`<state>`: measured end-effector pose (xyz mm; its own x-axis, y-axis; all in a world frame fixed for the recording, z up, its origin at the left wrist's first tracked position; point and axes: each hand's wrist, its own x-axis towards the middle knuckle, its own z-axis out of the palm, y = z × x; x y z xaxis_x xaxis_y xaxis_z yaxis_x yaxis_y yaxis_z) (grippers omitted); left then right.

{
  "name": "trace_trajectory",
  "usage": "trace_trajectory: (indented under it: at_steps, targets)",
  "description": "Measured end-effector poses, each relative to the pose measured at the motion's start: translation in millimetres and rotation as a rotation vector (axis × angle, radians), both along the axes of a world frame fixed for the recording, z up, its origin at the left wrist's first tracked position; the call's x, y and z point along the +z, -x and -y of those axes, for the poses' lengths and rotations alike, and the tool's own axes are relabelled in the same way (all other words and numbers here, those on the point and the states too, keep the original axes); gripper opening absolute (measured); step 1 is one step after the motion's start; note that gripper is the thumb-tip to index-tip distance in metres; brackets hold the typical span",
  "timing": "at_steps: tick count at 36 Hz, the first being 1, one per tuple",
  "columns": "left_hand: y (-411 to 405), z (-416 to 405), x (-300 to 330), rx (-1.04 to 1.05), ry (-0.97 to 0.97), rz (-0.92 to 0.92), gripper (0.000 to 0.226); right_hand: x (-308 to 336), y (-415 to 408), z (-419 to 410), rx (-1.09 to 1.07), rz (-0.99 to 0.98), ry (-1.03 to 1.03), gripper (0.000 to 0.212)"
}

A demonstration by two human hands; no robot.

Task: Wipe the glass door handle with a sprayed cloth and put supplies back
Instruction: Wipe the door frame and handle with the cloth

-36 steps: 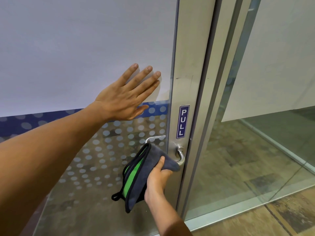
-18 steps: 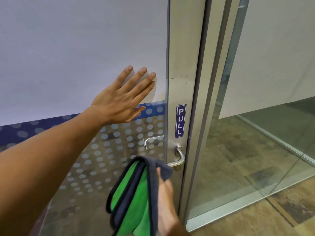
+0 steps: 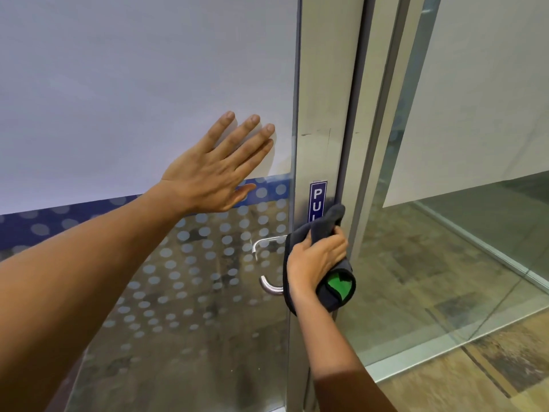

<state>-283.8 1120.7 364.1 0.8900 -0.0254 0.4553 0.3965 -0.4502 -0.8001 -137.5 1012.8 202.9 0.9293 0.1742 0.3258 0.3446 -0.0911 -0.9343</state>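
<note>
My left hand (image 3: 214,171) lies flat and open against the glass door (image 3: 148,84), fingers spread, above and left of the handle. My right hand (image 3: 315,260) grips a grey cloth with a green inner face (image 3: 335,286) and presses it on the metal door stile (image 3: 323,99) where the handle is mounted. The cloth covers the handle's base and the lower part of the blue PULL sign (image 3: 317,197). Only the curved free end of the silver lever handle (image 3: 269,286) shows, left of my right hand. A second lever (image 3: 263,243) is seen through the glass.
The lower glass carries a blue band and a pattern of frosted dots (image 3: 208,263). A fixed glass panel (image 3: 460,233) stands to the right of the frame. A patterned brown floor (image 3: 490,367) lies below, at the right.
My right hand rose from below the handle and turned the cloth onto the handle's base on the stile. The handle now points left rather than right. My left hand stayed on the glass.
</note>
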Motion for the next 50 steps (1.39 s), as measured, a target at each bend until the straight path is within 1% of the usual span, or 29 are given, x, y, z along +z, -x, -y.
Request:
trace_trajectory:
  at_steps: [2, 5, 7, 10, 14, 16, 17, 19, 20, 21, 22, 23, 24, 25, 26, 27, 28, 30, 31, 32, 33, 36, 39, 41, 43, 45, 46, 48, 50]
  targets:
    - [0.0, 0.2, 0.2, 0.0, 0.004, -0.004, 0.078, -1.8, -1.8, 1.6, -0.012, 0.075, 0.081, 0.047]
    - [0.2, -1.1, -0.4, 0.0, -0.001, -0.006, 0.079, -11.8, -5.7, 10.6, 0.016, 0.272, 0.265, 0.046]
    - [0.5, -1.8, -0.1, 0.005, -0.004, -0.007, 0.079, -15.3, -9.3, 15.8, 0.029, 0.345, 0.378, 0.046]
    - [1.0, -1.9, 0.4, 0.005, 0.003, -0.009, 0.08, -12.7, -15.3, 20.8, 0.071, 0.36, 0.53, 0.043]
    - [0.6, -1.3, -0.7, 0.0, -0.001, -0.008, 0.081, -5.4, -29.1, 24.9, 0.215, 0.366, 0.794, 0.049]
    - [0.4, -1.1, -0.4, -0.002, -0.009, -0.005, 0.081, -0.2, -37.9, 29.0, 0.318, 0.403, 0.865, 0.041]
    - [0.2, -0.9, 0.1, -0.004, -0.01, -0.004, 0.081, 0.8, -41.0, 31.9, 0.371, 0.473, 0.897, 0.037]
    - [0.4, 0.2, 1.0, -0.004, -0.01, -0.005, 0.082, -0.1, -43.4, 38.6, 0.483, 0.723, 0.949, 0.032]
    - [0.5, 0.7, 1.0, -0.003, -0.013, -0.005, 0.082, -2.8, -44.9, 41.5, 0.543, 0.862, 0.951, 0.031]
    - [0.7, 1.1, 1.5, -0.001, -0.017, -0.004, 0.082, -5.6, -47.3, 44.7, 0.616, 0.957, 0.924, 0.034]
    - [0.8, 1.6, 1.7, 0.0, -0.021, -0.006, 0.082, -7.4, -52.0, 48.0, 0.708, 0.986, 0.876, 0.039]
    - [0.7, 1.9, 2.1, 0.002, -0.022, -0.008, 0.082, -8.0, -58.3, 52.0, 0.813, 0.941, 0.796, 0.046]
    - [0.5, 1.8, 2.2, 0.0, -0.018, -0.01, 0.083, -8.3, -65.3, 57.2, 0.916, 0.815, 0.677, 0.053]
    - [0.2, 1.3, 2.3, -0.003, -0.014, -0.012, 0.083, -8.9, -72.0, 64.1, 0.992, 0.627, 0.505, 0.058]
    - [0.1, 0.5, 1.7, -0.006, -0.014, -0.011, 0.083, -11.4, -78.3, 73.4, 1.007, 0.407, 0.286, 0.058]
    - [0.0, -0.5, 0.8, -0.01, -0.019, -0.006, 0.082, -14.8, -83.1, 83.7, 0.946, 0.178, 0.071, 0.053]
    - [-0.4, -1.5, 1.3, -0.013, -0.022, -0.001, 0.082, -19.1, -86.9, 93.1, 0.835, -0.04, -0.116, 0.044]
    - [0.1, -1.5, 1.3, -0.013, -0.015, 0.004, 0.082, -32.1, -93.3, 107.9, 0.591, -0.434, -0.398, 0.026]
    - [-1.8, -1.9, 3.0, -0.018, -0.021, 0.0, 0.082, -39.3, -97.0, 113.1, 0.505, -0.61, -0.532, 0.02]
    - [-1.7, -1.1, 3.0, -0.012, -0.021, 0.0, 0.082, -47.2, -98.7, 115.8, 0.454, -0.733, -0.631, 0.016]
    - [-2.3, -0.6, 3.9, -0.009, -0.017, 0.0, 0.082, -52.1, -98.3, 117.2, 0.422, -0.804, -0.677, 0.014]
    - [-1.4, -0.2, 0.8, -0.004, -0.012, -0.004, 0.081, -62.5, -83.9, 110.4, 0.393, -0.967, -0.67, 0.021]
    - [-0.3, -0.1, 1.5, 0.005, -0.001, -0.009, 0.081, -63.5, -64.1, 91.2, 0.407, -1.127, -0.645, 0.046]
    - [-0.3, -0.3, 1.2, 0.013, -0.001, -0.01, 0.081, -59.4, -51.5, 75.0, 0.425, -1.139, -0.629, 0.052]
    - [-0.7, -1.0, -0.3, 0.02, -0.014, -0.014, 0.08, -56.0, -35.5, 60.7, 0.44, -1.141, -0.576, 0.051]
    - [-0.9, -1.6, -0.8, 0.017, -0.004, -0.014, 0.08, -54.4, -21.3, 50.9, 0.386, -1.111, -0.403, 0.052]
    - [-0.6, -2.3, -0.9, 0.014, -0.004, -0.011, 0.08, -53.5, -16.8, 48.3, 0.346, -1.089, -0.33, 0.056]
    - [-0.1, -3.5, -1.4, 0.014, -0.018, -0.003, 0.08, -52.3, -13.6, 45.0, 0.28, -1.06, -0.311, 0.062]
    - [0.0, -3.7, -1.2, 0.014, -0.014, -0.005, 0.08, -51.4, -13.6, 43.7, 0.255, -1.079, -0.331, 0.06]
